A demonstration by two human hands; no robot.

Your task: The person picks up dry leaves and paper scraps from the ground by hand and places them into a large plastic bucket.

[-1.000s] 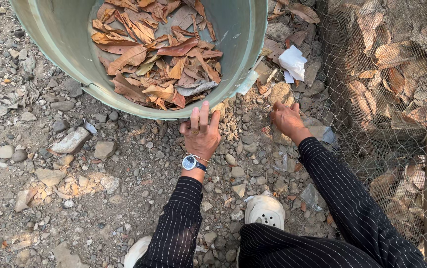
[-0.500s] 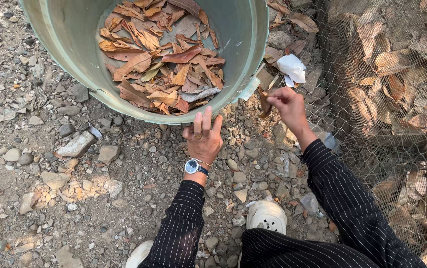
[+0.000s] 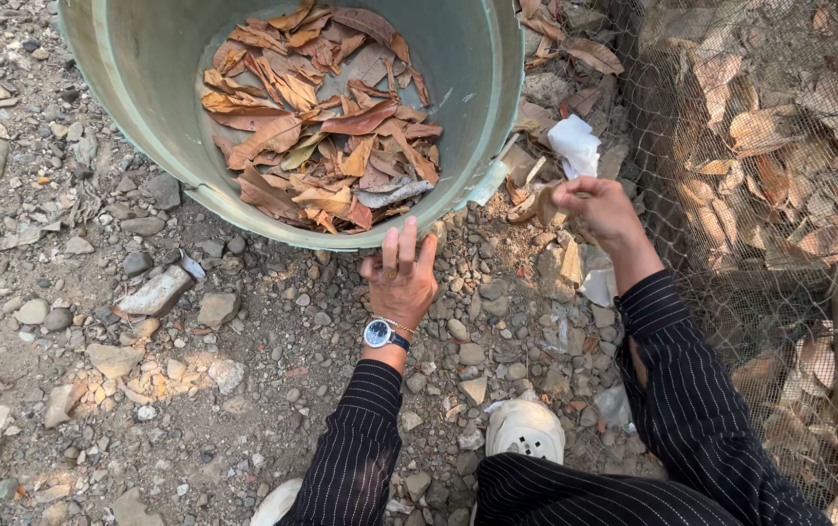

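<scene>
we are steadying the green tub (image 3: 146, 127) at its rim with our left hand (image 3: 401, 275), fingers spread open, while our right hand (image 3: 602, 206) is pinching a dry leaf (image 3: 534, 203) just beside the tub; brittle, it may be crumbling onto the gravel (image 3: 244, 390).

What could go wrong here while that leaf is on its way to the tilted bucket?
The dry leaf is pinched only at its edge by the right hand, so it may crumble or drop short of the green bucket. The left hand alone steadies the tilted rim on loose stones; it might roll. The wire mesh fence could snag the sleeve.
</scene>
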